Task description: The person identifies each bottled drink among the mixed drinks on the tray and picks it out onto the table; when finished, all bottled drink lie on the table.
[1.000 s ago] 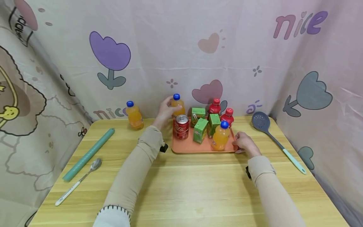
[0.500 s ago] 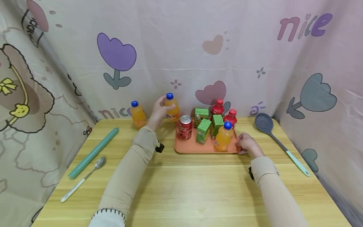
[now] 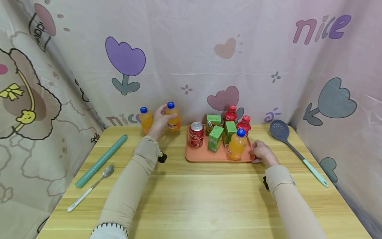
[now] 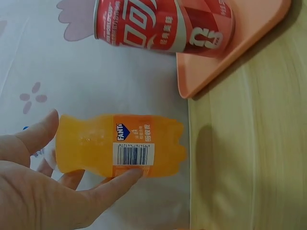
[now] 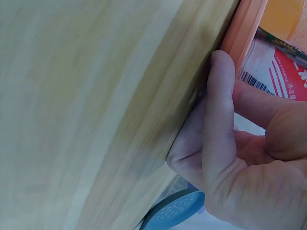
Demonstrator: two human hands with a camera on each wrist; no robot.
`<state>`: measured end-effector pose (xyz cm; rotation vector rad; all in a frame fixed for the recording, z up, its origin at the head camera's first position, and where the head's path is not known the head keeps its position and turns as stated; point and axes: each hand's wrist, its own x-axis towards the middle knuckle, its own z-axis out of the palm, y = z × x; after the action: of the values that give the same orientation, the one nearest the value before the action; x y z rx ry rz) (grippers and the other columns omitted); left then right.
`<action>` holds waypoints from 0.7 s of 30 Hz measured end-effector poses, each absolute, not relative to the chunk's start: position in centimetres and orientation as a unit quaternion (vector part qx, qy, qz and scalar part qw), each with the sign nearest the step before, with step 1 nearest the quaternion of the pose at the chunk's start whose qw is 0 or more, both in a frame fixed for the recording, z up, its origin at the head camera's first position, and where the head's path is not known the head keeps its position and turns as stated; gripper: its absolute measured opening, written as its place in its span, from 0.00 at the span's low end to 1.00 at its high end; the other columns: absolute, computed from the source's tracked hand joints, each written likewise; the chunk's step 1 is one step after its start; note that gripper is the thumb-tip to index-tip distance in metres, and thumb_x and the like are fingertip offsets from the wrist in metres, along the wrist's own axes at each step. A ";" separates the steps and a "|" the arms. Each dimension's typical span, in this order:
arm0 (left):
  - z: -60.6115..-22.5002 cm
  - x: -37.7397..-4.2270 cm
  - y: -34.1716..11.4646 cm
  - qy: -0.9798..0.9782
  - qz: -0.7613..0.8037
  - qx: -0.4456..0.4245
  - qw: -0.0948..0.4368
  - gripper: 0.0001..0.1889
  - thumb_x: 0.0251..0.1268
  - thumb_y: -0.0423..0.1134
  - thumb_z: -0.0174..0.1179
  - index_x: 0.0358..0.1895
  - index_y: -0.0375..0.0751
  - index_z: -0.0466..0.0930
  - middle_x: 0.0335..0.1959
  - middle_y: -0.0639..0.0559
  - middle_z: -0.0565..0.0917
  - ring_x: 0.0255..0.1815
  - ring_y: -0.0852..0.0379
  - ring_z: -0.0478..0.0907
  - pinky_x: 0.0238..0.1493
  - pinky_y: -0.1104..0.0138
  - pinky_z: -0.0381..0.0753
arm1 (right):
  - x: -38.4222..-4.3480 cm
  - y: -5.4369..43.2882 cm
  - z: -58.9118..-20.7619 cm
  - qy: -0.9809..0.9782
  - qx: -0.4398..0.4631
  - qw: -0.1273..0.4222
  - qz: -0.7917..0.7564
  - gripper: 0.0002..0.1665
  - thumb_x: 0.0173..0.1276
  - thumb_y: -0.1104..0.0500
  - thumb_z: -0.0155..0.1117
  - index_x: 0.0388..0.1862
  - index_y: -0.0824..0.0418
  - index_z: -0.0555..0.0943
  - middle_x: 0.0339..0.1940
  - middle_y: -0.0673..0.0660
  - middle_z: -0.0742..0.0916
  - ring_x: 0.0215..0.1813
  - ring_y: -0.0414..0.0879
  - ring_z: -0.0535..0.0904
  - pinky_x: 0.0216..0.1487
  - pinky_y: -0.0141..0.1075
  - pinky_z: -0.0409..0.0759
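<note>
My left hand (image 3: 159, 121) holds an orange Fanta bottle (image 3: 174, 120) with a blue cap, left of the coral tray (image 3: 206, 156). In the left wrist view the thumb and fingers are round the bottle's upper part, and a shadow falls on the wood below its base. My right hand (image 3: 262, 152) pinches the tray's right front corner, thumb and fingers at the rim (image 5: 242, 36). On the tray stand a cola can (image 3: 196, 134), several green drink cartons (image 3: 215, 138), two red-capped bottles (image 3: 244, 125) and a second orange bottle (image 3: 236, 147).
Another blue-capped orange bottle (image 3: 146, 120) stands at the back left, just behind my left hand. A green ridged rod (image 3: 101, 161) and a white-handled spoon (image 3: 89, 190) lie on the left. A slotted skimmer (image 3: 290, 146) lies on the right. A printed curtain (image 3: 185, 49) hangs behind the table.
My left hand has carried the orange bottle leftward, away from the tray's back left corner and toward the other bottle. The right hand stays at the tray corner. The view has shifted slightly.
</note>
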<state>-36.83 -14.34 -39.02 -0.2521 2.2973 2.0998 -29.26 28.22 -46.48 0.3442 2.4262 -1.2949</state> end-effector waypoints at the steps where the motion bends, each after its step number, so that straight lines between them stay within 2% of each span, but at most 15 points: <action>1: -39.1 -36.8 -14.5 0.738 0.670 -0.082 0.009 0.38 0.72 0.36 0.68 0.82 0.53 0.63 0.88 0.47 0.55 0.88 0.44 0.55 0.77 0.44 0.75 | -29.3 28.2 -46.5 0.861 0.122 0.184 -0.458 0.12 0.77 0.71 0.58 0.48 0.69 0.64 0.36 0.59 0.72 0.30 0.45 0.79 0.32 0.37 0.91; 5: -39.2 -36.7 -15.0 0.743 0.664 -0.085 0.004 0.38 0.72 0.37 0.68 0.82 0.53 0.62 0.88 0.48 0.55 0.89 0.45 0.53 0.81 0.46 0.70 | -29.3 28.2 -46.5 0.863 0.122 0.184 -0.455 0.11 0.77 0.71 0.58 0.47 0.69 0.64 0.37 0.60 0.72 0.30 0.44 0.79 0.32 0.37 0.91; 11: -39.5 -36.5 -15.5 0.747 0.658 -0.099 -0.006 0.38 0.73 0.37 0.67 0.82 0.52 0.62 0.88 0.47 0.56 0.88 0.45 0.54 0.82 0.49 0.68 | -29.1 28.1 -46.4 0.859 0.123 0.184 -0.461 0.11 0.77 0.71 0.58 0.47 0.69 0.64 0.37 0.61 0.72 0.28 0.44 0.79 0.32 0.37 0.91; 21: -40.1 -36.3 -16.6 0.747 0.656 -0.102 -0.008 0.37 0.74 0.37 0.67 0.82 0.52 0.62 0.88 0.49 0.56 0.89 0.45 0.52 0.85 0.45 0.61 | -29.1 28.0 -46.4 0.860 0.130 0.179 -0.461 0.12 0.76 0.71 0.59 0.48 0.69 0.65 0.41 0.62 0.71 0.29 0.45 0.80 0.32 0.37 0.91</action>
<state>-36.32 -16.60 -40.12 -0.3222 2.3605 2.0734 -29.12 28.05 -46.44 0.3684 2.4305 -1.3023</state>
